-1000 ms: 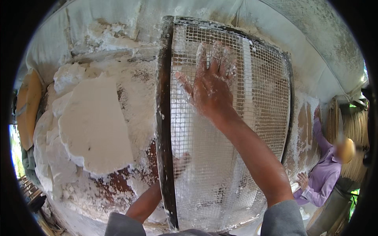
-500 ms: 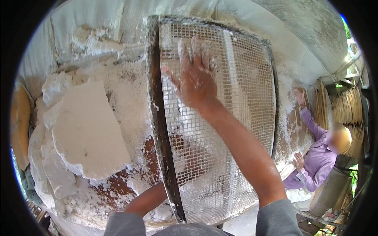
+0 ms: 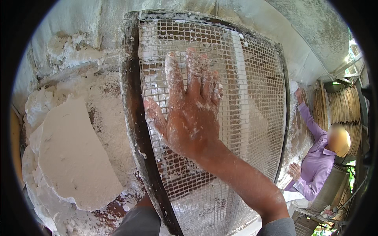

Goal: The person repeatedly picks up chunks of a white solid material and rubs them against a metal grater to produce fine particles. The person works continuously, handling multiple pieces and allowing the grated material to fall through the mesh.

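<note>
My right hand, dusted with white powder, lies against a wire mesh screen with its fingers spread and stretched out. The screen is set in a dark, worn wooden frame smeared with white. My left arm passes behind the lower left side of this frame. Beyond it the forearm shows only dimly through the mesh, and the fingers of my left hand cannot be made out. Left of the frame lies a large, flat-faced white slab of caked material with broken edges.
White crumbs and powder cover the surface around the slab. Pale sheeting lines the far side. At the right, a person in a purple shirt has both hands at the powdery surface. Stacked thin round-edged pieces stand behind that person.
The screen appears larger and closer, its left side shifted leftward. My right hand also looks nearer, still spread on the mesh. My left arm shows less beside the frame.
</note>
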